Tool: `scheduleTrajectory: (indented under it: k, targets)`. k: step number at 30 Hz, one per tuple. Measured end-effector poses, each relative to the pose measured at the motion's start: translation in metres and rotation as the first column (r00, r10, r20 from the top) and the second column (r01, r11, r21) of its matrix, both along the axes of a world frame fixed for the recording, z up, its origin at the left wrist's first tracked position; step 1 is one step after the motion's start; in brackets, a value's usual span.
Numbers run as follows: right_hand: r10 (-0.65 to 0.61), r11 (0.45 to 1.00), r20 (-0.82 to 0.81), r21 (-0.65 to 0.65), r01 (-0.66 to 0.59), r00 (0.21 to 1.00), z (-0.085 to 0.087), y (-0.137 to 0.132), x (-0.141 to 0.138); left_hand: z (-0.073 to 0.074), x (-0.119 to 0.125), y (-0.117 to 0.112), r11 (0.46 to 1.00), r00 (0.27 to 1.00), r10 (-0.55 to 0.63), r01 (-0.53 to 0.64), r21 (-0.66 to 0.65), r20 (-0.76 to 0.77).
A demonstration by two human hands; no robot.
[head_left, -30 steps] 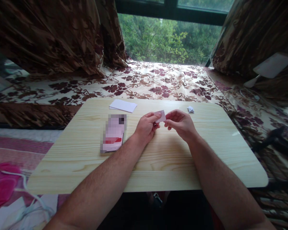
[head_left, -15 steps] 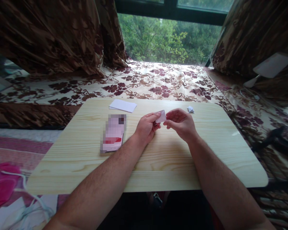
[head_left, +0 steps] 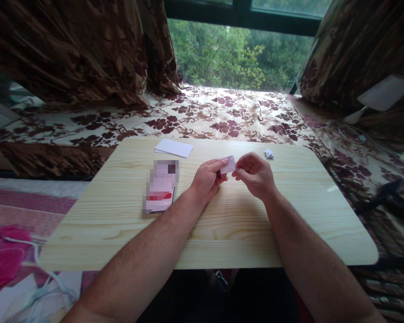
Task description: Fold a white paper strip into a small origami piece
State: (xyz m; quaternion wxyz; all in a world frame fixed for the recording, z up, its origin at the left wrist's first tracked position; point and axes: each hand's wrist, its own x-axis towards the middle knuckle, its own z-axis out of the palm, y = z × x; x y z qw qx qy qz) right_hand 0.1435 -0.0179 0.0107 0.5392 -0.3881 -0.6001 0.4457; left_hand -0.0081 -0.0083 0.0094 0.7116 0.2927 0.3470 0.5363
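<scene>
A small piece of folded white paper [head_left: 228,165] is held above the table, between my two hands. My left hand [head_left: 207,178] grips its left side, thumb on top and the other fingers curled beneath. At the paper's right edge, my right hand [head_left: 255,174] has thumb and forefinger pinched together on the corner. A little folded paper shape [head_left: 269,154] lies on the table beyond my right hand. To the left of my left hand lies a phone [head_left: 161,186], its surface partly blurred out by blocks.
A stack of white paper sheets [head_left: 174,147] lies near the far edge of the light wooden table [head_left: 97,215]. Behind it is a ledge with flowered cloth [head_left: 202,112] below the window. A white lamp [head_left: 385,93] stands at the right.
My right thumb and forefinger have closed in on the paper's right corner. My left hand keeps its hold. The whole view has shifted slightly.
</scene>
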Motion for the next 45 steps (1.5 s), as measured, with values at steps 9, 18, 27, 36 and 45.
scheduleTrajectory:
  k: [9,18,27,36,45]
  targets:
    - [-0.125,0.967,0.259,0.249,0.059,0.958,0.01,-0.001,0.006,-0.003,0.001,-0.001,0.999,0.997,0.001,0.002,0.04,-0.081]
    - [0.013,0.99,0.243,0.131,-0.046,0.97,0.007,0.004,0.017,-0.006,0.002,-0.003,0.989,0.969,0.045,-0.009,0.146,-0.243]
    - [0.074,0.996,0.129,-0.055,-0.067,0.989,0.005,0.006,0.017,-0.004,0.001,-0.005,0.962,0.91,0.078,0.038,0.271,-0.407]
    - [0.016,0.996,0.114,-0.084,-0.006,0.993,0.009,0.008,0.018,0.0,0.002,-0.009,0.957,0.885,0.119,0.019,0.289,-0.451]
    - [0.043,0.997,0.215,-0.071,-0.028,0.976,0.007,0.008,0.018,0.0,-0.003,-0.006,0.92,0.804,0.191,0.053,0.389,-0.563]
